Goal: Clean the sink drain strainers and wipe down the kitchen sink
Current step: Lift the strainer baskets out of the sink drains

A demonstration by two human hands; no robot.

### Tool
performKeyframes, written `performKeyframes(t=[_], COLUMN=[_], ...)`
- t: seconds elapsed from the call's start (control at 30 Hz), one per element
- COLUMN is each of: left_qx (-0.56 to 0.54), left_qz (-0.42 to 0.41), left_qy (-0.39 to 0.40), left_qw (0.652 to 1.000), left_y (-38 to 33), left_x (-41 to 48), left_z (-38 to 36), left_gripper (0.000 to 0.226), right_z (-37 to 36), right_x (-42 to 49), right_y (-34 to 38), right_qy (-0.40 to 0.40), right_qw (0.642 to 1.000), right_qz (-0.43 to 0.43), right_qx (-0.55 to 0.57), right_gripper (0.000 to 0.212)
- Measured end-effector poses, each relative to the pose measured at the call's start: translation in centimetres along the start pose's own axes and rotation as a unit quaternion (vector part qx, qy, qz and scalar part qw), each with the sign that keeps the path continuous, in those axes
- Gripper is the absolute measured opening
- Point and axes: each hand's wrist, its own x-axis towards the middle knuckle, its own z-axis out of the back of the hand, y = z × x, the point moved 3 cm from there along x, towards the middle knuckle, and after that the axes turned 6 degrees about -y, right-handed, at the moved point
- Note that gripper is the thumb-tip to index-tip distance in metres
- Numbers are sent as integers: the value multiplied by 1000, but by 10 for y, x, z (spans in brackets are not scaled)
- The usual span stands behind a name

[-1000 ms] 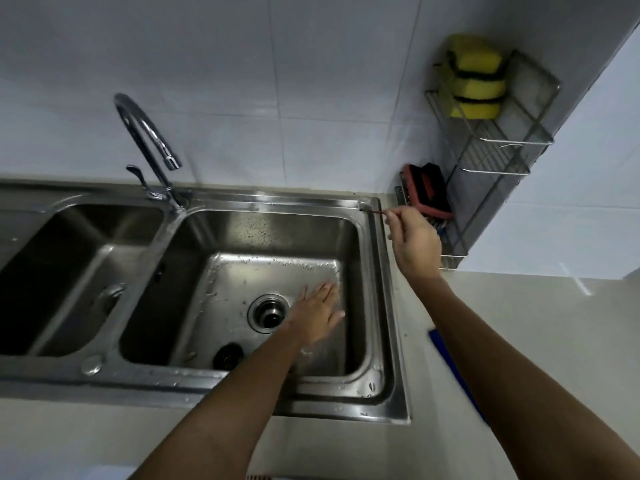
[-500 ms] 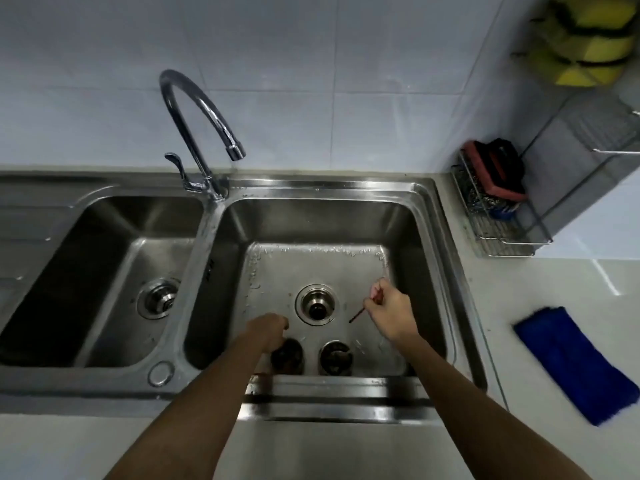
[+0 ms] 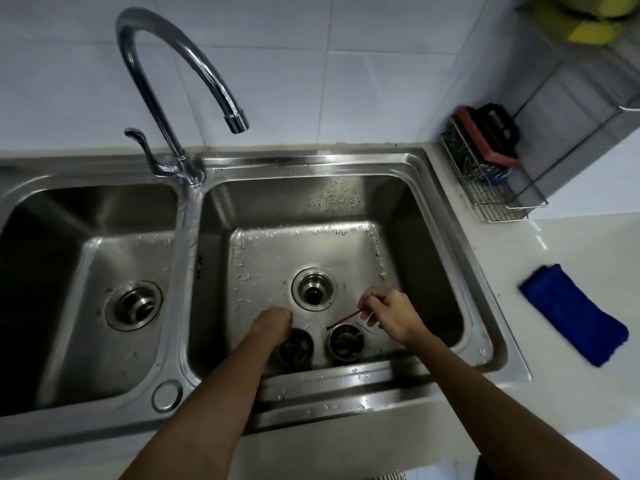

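From the head camera, a steel double sink (image 3: 346,386) sits in a pale bench (image 3: 571,237), with a curved tap (image 3: 166,64) rising at the divider between the two basins. Both arms reach down into the right basin (image 3: 277,195), whose floor is spotted with water drops.

Two strainers stand out of their drains on the near part of that basin floor, side by side and close together. The left strainer (image 3: 299,349) lies partly under the left hand (image 3: 272,322), whose fingers curl downward (they are hidden behind the knuckles, so I cannot tell whether they grip it). The right strainer (image 3: 345,342) shows dark bits inside. The right hand (image 3: 391,315) pinches a thin red stick (image 3: 346,318) between its fingers (image 3: 370,318), and the stick's dark tip points at the rim of the right strainer. Just beyond them the open drain hole (image 3: 313,289) sits in the middle of the basin floor.

The left basin (image 3: 86,216) has its own drain (image 3: 133,304).

On the bench to the right lies a blue cloth (image 3: 571,313). A wire rack (image 3: 491,188) in the corner holds a red and black scrubber (image 3: 485,133), and yellow sponges (image 3: 588,26) sit higher up.
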Motion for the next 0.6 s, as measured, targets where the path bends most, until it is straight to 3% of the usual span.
performKeyframes(t=[0.17,0.4,0.6], left_qx=[13,-8,-89], left_qz=[-13,5,34], left_qy=[1,-12,-93], left_qw=[1000,1000,991], left_y=[-2,7,5], left_x=[4,-4,-27], left_z=[-7,-4,51], left_gripper=[30,30,22], right_z=[-6,-4,10], right_x=[-1,-13,-23], right_y=[-10,-6,6], right_qy=[12,10,-41], right_qw=[999,999,996], right_qz=[-3,-22,1], right_qx=[-37,23,84], right_gripper=[28,20,22])
